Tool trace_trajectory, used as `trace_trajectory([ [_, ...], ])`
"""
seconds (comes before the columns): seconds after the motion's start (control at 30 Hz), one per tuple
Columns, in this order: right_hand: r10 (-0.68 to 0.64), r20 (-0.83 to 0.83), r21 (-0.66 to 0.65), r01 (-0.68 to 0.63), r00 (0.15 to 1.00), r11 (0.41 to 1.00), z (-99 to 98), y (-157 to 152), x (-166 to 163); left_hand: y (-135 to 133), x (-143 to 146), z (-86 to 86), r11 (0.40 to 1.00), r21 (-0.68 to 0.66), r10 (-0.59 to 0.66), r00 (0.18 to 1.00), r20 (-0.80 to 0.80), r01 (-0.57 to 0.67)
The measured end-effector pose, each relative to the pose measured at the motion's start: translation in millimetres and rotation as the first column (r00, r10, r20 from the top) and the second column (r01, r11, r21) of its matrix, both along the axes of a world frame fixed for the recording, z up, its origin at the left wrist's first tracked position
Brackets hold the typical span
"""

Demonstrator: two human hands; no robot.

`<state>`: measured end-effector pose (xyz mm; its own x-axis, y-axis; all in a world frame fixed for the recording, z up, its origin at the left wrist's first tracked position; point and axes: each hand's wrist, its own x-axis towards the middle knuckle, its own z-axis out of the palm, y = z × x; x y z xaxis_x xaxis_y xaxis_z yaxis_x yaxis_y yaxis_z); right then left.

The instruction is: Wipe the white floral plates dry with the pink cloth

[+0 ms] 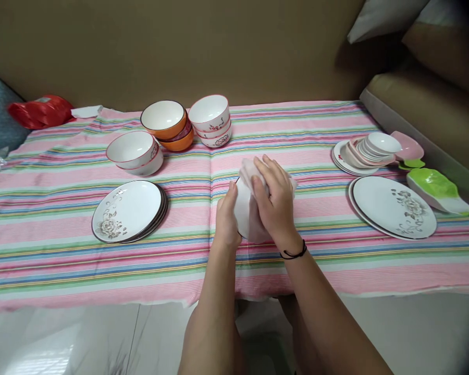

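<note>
My left hand (227,216) grips the left edge of a white plate (242,205) with a thin dark rim, held tilted in front of me. Over the plate's face, my right hand (275,200) presses a thin whitish cloth (250,171), its fingers bent around the folds. Much of the plate is hidden behind this hand and the cloth. To the left lies a stack of flower-patterned plates (135,205) with dark rims. On the right, another floral plate (386,205) rests on top of a second one.
Stacked bowls stand at the back: red-rimmed ones (133,148), orange ones (164,117) and more white ones (210,112). At right are small dishes (381,143) and a green leaf-shaped dish (433,185). A red bundle (42,112) lies back left on the striped cloth (187,208).
</note>
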<state>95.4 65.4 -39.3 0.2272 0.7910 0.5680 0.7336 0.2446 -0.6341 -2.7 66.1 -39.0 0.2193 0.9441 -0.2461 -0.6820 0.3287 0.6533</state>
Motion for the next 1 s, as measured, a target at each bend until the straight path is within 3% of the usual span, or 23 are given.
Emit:
trace_trajectory([
  [0.17,-0.059,-0.227,0.022,0.065,0.972,0.998,-4.9,3,8,-2,-1,-0.3,1.0,-0.002,0.011,1.0,-0.027,-0.011],
  [0.27,-0.056,-0.235,0.08,0.077,0.97,0.994,-4.1,1,8,-2,-2,-1.3,0.999,0.007,0.035,0.998,-0.056,-0.035],
  [0.33,0.018,-0.192,0.141,0.009,0.981,0.99,-1.8,0,5,-1,-2,-2.3,1.0,0.022,0.01,0.999,-0.051,-0.009],
  [0.43,0.227,-0.087,0.187,-0.208,0.97,0.96,3.2,-4,-3,0,-1,-3.0,0.999,0.037,-0.02,0.999,-0.032,0.021],
  [0.5,0.341,-0.007,0.175,-0.334,0.94,0.926,6.5,-6,-9,2,0,-2.0,0.999,0.039,0.033,0.999,-0.021,-0.032],
  [0.57,0.374,0.057,0.147,-0.379,0.926,0.914,9.0,-7,-15,2,0,0.1,0.994,0.041,0.106,0.994,-0.011,-0.106],
  [0.67,0.292,0.124,0.07,-0.302,0.948,0.951,10.2,-8,-19,2,1,2.9,0.99,0.027,0.14,0.99,-0.008,-0.14],
  [0.8,0.093,0.139,-0.033,-0.089,0.986,0.995,7.3,-6,-16,1,-1,2.6,0.996,0.009,0.088,0.996,-0.026,-0.088],
  [0.9,-0.007,0.057,-0.031,0.009,0.998,0.999,2.2,-3,-8,-1,-4,1.9,1.0,0.021,0.009,0.999,-0.042,-0.008],
  [1.0,-0.021,-0.096,-0.016,0.019,0.995,1.0,-4.3,2,2,-2,-6,3.1,0.999,0.043,-0.012,0.997,-0.079,0.016],
])
